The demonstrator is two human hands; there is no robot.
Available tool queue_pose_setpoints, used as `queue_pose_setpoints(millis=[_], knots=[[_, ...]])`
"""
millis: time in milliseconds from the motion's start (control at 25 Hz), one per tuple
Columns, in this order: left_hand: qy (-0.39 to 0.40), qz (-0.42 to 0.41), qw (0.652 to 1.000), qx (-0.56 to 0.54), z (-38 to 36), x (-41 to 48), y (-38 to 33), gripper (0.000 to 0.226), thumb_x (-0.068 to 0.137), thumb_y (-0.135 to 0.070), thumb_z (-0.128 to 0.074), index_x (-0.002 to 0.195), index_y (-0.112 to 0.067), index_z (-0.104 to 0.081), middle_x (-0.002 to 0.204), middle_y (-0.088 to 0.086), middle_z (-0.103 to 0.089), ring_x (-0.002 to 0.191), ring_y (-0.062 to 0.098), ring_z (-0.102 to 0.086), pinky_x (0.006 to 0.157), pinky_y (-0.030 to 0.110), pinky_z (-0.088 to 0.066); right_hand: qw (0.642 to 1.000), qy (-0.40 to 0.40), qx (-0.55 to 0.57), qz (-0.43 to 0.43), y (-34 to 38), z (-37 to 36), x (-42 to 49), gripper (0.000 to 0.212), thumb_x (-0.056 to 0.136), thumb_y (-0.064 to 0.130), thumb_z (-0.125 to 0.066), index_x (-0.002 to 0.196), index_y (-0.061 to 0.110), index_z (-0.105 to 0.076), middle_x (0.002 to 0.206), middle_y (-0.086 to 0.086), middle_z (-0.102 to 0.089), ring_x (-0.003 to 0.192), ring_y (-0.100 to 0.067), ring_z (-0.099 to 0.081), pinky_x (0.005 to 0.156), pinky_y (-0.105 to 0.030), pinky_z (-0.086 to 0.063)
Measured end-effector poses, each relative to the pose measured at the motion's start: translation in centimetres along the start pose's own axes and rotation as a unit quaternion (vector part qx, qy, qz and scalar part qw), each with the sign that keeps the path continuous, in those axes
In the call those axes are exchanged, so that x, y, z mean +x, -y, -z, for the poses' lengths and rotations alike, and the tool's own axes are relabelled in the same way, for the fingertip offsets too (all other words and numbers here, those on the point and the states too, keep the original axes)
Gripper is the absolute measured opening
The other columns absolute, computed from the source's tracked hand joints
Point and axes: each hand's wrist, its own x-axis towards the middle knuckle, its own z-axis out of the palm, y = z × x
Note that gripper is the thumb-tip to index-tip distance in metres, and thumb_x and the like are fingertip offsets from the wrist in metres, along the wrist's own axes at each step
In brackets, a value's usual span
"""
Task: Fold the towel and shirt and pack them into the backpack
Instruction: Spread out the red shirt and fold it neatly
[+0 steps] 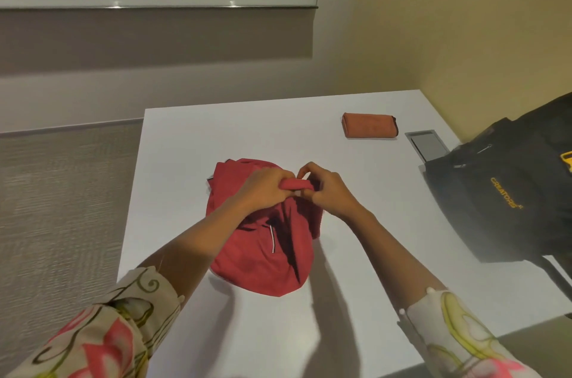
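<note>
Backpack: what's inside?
Inside is hidden: the backpack shows only its black outside. The towel lies folded on the table; left hand and right hand grip the shirt.

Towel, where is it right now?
In the head view, the folded towel lies on the far right of the table, beyond the shirt, beside the grey hatch and near the backpack.

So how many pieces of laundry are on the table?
2: the red shirt mid-table, gripped by the left hand and right hand, and the folded orange towel farther back, near the backpack. The backpack's inside is hidden.
</note>
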Motion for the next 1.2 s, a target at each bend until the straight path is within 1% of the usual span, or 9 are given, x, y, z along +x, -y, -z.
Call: queue_pose_setpoints(millis=[160,360,480,600,760,840,960,1040,1200], knots=[[-0.046,0.041,0.998,-0.012,4.2,-0.1,1.3,0.028,0.085,-0.016,-0.057,0.102,-0.034,-0.070,0.099,-0.011,-0.072,0.090,0.015,-0.065,0.080,0.032,-0.051,0.969,0.044,-0.225,-0.086,-2.0,2.4,0.4,0.009,0.076,0.021,-0.067,0.084,0.018,-0.069,0.079,-0.003,-0.069,0.078,-0.026,-0.064,0.076,-0.039,-0.054],[-0.060,0.137,0.986,0.079,6.3,-0.9,4.0,0.016,0.093,-0.030,-0.057,0.103,-0.035,-0.067,0.100,-0.003,-0.069,0.099,0.026,-0.062,0.093,0.041,-0.045,0.985,-0.099,-0.090,-0.105,0.3,4.3,1.5,0.001,0.079,0.018,-0.068,0.080,0.019,-0.069,0.076,-0.003,-0.068,0.075,-0.024,-0.064,0.069,-0.035,-0.052],[-0.037,0.123,0.985,0.115,5.8,-1.3,4.1,0.057,0.082,-0.049,-0.070,0.134,-0.033,-0.052,0.126,0.001,-0.059,0.121,0.027,-0.052,0.104,0.049,-0.034,0.991,-0.125,-0.024,-0.047,3.6,4.2,2.7,0.002,0.080,0.022,-0.070,0.082,0.022,-0.070,0.075,0.000,-0.069,0.074,-0.020,-0.064,0.068,-0.032,-0.050],[-0.061,0.047,0.997,-0.029,5.1,-0.5,1.0,0.086,0.066,-0.056,-0.078,0.142,-0.036,-0.040,0.138,-0.003,-0.055,0.128,0.021,-0.049,0.108,0.048,-0.035,0.996,-0.079,-0.034,0.027,7.2,2.8,4.2,0.012,0.080,0.022,-0.071,0.091,0.024,-0.074,0.083,0.003,-0.073,0.079,-0.014,-0.065,0.070,-0.027,-0.050],[-0.130,0.101,0.966,-0.201,6.4,1.2,-0.9,0.032,0.080,-0.030,-0.074,0.109,-0.018,-0.068,0.096,0.003,-0.072,0.091,0.025,-0.068,0.077,0.034,-0.056,0.990,-0.096,0.088,0.062,9.6,1.6,5.0,0.020,0.084,0.022,-0.072,0.104,0.019,-0.069,0.090,0.005,-0.071,0.079,-0.008,-0.065,0.068,-0.017,-0.050],[-0.105,0.107,0.961,-0.232,7.0,1.2,0.0,0.028,0.084,-0.031,-0.072,0.109,-0.019,-0.071,0.097,0.002,-0.073,0.090,0.021,-0.070,0.082,0.035,-0.057,0.974,-0.090,0.205,0.019,8.8,1.1,4.7,0.023,0.090,0.016,-0.063,0.113,0.017,-0.065,0.098,-0.003,-0.071,0.083,-0.011,-0.067,0.070,-0.018,-0.053],[-0.073,0.103,0.964,-0.232,7.5,0.6,1.3,0.025,0.088,-0.036,-0.069,0.110,-0.024,-0.070,0.102,-0.001,-0.073,0.093,0.015,-0.069,0.090,0.035,-0.054,0.952,-0.071,0.291,-0.065,6.7,-1.0,4.3,0.035,0.086,0.002,-0.048,0.114,0.016,-0.064,0.108,-0.001,-0.067,0.098,-0.014,-0.064,0.082,-0.034,-0.058],[-0.079,0.106,0.956,-0.260,8.3,0.1,1.9,0.019,0.089,-0.036,-0.068,0.105,-0.028,-0.069,0.103,-0.004,-0.072,0.093,0.011,-0.068,0.087,0.029,-0.053,0.950,-0.015,0.292,-0.108,5.2,-2.6,4.0,0.034,0.079,0.007,-0.051,0.109,0.017,-0.063,0.102,0.002,-0.067,0.093,-0.016,-0.065,0.083,-0.038,-0.057],[-0.102,0.097,0.935,-0.325,10.7,-0.9,2.7,0.013,0.091,-0.034,-0.066,0.104,-0.034,-0.063,0.104,-0.011,-0.069,0.093,0.002,-0.065,0.080,0.019,-0.049,0.976,0.128,0.140,-0.107,2.8,-5.4,3.4,0.032,0.075,0.003,-0.051,0.095,0.026,-0.060,0.088,0.009,-0.058,0.083,-0.010,-0.056,0.076,-0.023,-0.044]])
